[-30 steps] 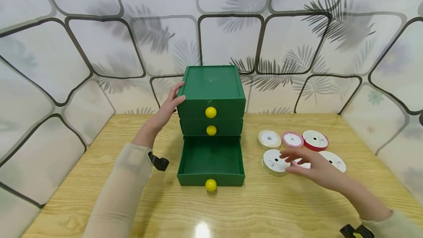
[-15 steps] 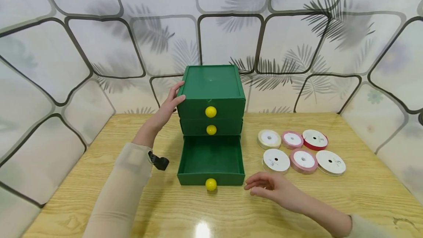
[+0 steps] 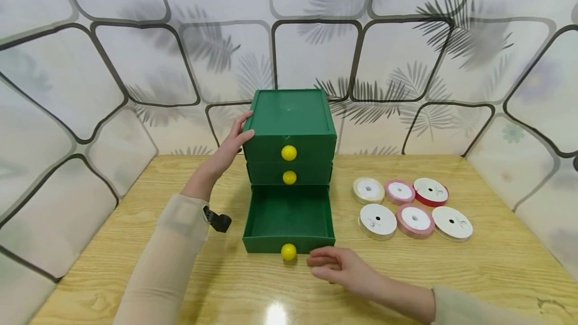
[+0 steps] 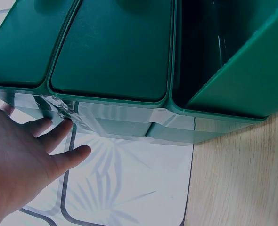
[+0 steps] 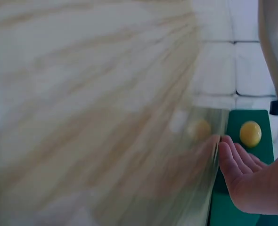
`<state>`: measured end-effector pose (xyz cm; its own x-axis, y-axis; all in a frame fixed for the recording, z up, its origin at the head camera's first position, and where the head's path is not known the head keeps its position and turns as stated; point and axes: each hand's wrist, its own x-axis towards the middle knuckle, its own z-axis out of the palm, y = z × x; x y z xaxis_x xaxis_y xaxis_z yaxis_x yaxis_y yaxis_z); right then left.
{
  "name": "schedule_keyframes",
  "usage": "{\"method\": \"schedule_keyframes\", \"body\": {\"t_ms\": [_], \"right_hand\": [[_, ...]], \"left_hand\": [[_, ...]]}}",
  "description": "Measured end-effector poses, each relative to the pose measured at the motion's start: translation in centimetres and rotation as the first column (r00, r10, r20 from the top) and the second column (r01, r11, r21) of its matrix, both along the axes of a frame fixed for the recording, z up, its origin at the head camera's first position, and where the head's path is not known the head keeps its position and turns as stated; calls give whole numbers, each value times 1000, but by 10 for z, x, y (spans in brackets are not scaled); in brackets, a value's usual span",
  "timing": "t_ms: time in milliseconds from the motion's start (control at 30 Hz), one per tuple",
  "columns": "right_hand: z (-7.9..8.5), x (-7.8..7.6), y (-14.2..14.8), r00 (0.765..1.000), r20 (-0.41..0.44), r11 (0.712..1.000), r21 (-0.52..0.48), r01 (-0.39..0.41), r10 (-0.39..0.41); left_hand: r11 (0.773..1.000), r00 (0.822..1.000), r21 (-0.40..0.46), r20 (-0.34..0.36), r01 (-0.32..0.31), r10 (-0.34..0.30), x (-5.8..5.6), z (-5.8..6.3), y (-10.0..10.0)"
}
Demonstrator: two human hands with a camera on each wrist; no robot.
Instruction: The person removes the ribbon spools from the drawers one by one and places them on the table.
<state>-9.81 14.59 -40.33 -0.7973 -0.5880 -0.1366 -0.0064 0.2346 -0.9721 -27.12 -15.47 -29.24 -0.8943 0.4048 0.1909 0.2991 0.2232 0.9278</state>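
Observation:
A green three-drawer cabinet (image 3: 290, 114) with round yellow knobs stands on the table. Its bottom drawer (image 3: 264, 246) is pulled out and has nothing in it, while the two upper drawers are closed. My left hand (image 3: 224, 153) rests against the cabinet's upper left side with fingers spread; the left wrist view shows the same hand (image 4: 30, 155) beside the clear tape along that side. Low over the table, my right hand (image 3: 343, 267) has its loosely bent fingers near the right end of the drawer front, right of the bottom knob (image 3: 288, 252). It holds nothing.
Two rows of ribbon spools lie to the cabinet's right, among them a cream spool (image 3: 368, 190), a red one (image 3: 431, 191), a pink one (image 3: 415, 220) and a white one (image 3: 378, 220). A patterned curtain (image 3: 316, 54) hangs behind the wooden table (image 3: 180, 174).
My right hand has moved left and toward me, from over the ribbon spools to the bottom drawer's front. My left hand stays at the cabinet's side. The drawer has not moved.

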Motion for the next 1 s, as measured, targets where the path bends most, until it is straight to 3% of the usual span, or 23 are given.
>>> {"method": "schedule_keyframes", "body": {"t_ms": [300,567,800,1000], "right_hand": [[-3,-1,-28,995,76,997,23,67,-69],[-5,-2,-48,983,94,987,36,154,-157],[-6,-2,-60,958,119,965,46,259,-262],[-9,0,-68,920,146,931,2,366,-363]], "left_hand": [[1000,1000,3,-3,-1,1,-1,-2,-1],[1000,1000,2,0,0,0,-2,-2,-1],[1000,1000,12,6,3,-3,-2,-2,-1],[1000,1000,16,-4,4,-4,-1,-2,-1]]}}
